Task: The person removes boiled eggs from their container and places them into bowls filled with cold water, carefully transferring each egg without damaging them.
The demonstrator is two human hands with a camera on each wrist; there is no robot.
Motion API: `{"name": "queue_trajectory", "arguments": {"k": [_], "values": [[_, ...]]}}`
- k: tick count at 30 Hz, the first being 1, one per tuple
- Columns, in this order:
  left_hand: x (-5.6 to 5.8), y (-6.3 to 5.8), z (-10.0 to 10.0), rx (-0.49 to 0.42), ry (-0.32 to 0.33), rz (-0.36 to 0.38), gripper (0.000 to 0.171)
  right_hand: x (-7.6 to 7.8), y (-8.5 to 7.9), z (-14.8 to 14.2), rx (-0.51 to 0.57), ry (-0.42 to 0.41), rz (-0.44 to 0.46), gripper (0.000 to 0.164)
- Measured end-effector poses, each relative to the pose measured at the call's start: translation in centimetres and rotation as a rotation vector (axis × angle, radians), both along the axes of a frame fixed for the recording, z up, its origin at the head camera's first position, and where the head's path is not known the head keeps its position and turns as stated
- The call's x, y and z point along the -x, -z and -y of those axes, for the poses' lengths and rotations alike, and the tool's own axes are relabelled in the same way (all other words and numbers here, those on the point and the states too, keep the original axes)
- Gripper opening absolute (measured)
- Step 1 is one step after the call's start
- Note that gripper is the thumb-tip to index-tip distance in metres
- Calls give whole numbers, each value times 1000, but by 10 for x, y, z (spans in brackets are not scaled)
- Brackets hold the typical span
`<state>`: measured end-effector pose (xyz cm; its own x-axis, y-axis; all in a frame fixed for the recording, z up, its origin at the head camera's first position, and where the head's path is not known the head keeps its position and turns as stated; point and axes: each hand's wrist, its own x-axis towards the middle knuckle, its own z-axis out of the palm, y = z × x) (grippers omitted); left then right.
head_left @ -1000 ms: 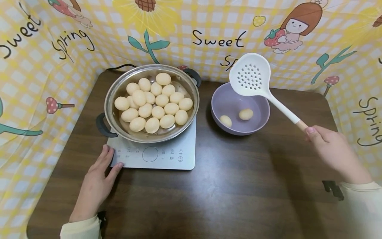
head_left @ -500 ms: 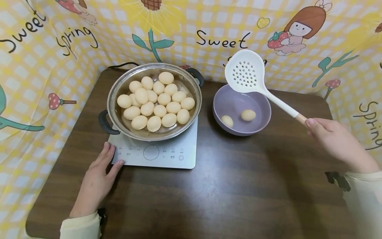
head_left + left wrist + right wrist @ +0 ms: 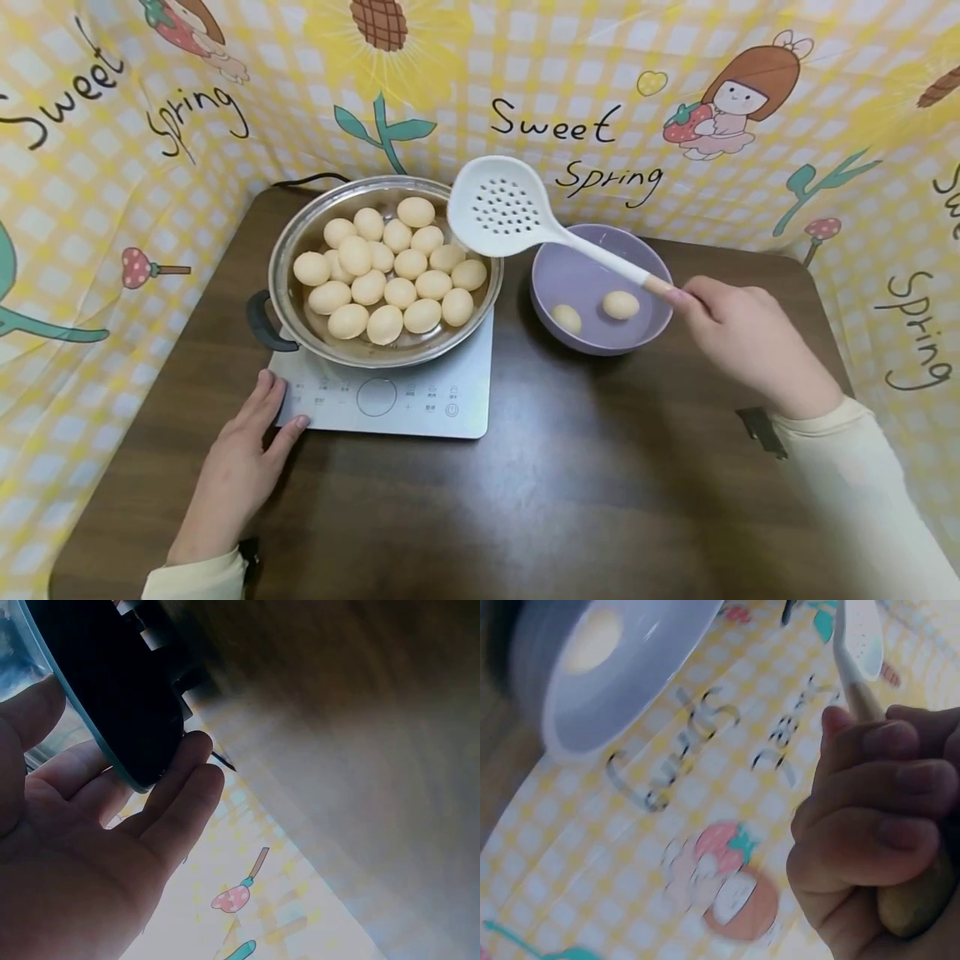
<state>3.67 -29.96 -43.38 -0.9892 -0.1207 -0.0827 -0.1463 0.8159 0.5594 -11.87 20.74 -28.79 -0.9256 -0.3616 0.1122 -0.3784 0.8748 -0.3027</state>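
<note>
My right hand (image 3: 757, 342) grips the wooden handle of a white slotted spoon (image 3: 501, 207); in the right wrist view the fingers (image 3: 870, 847) wrap round it. The spoon's perforated head hangs with nothing on it above the right rim of a steel pot (image 3: 390, 354). Several pale eggs (image 3: 385, 325) lie in the pot, which stands on a silver induction cooktop (image 3: 450, 423). To the right, a purple bowl (image 3: 600, 340) holds water and two eggs (image 3: 621, 305). My left hand (image 3: 236, 475) holds the cooktop's front left corner between thumb and fingers.
A dark wooden table (image 3: 525, 517) carries everything. Yellow checked cloth (image 3: 480, 75) hangs behind and at both sides. A black cord (image 3: 311, 178) runs behind the pot, whose dark left handle (image 3: 266, 322) juts out near my left hand.
My right hand has moved left with the slotted spoon, taking its head from above the purple bowl to the pot's right rim. The left hand stays at the cooktop's corner.
</note>
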Motion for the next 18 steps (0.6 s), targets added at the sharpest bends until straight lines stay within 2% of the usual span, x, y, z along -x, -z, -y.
{"name": "queue_trajectory", "arguments": {"k": [7,18], "values": [[0,0,0,2,-1,9,70,12,6,54,-8,-83,-137,26],[-1,0,1,-1,-4,10,69,22,16,113,-50,-72,-170,35]]}}
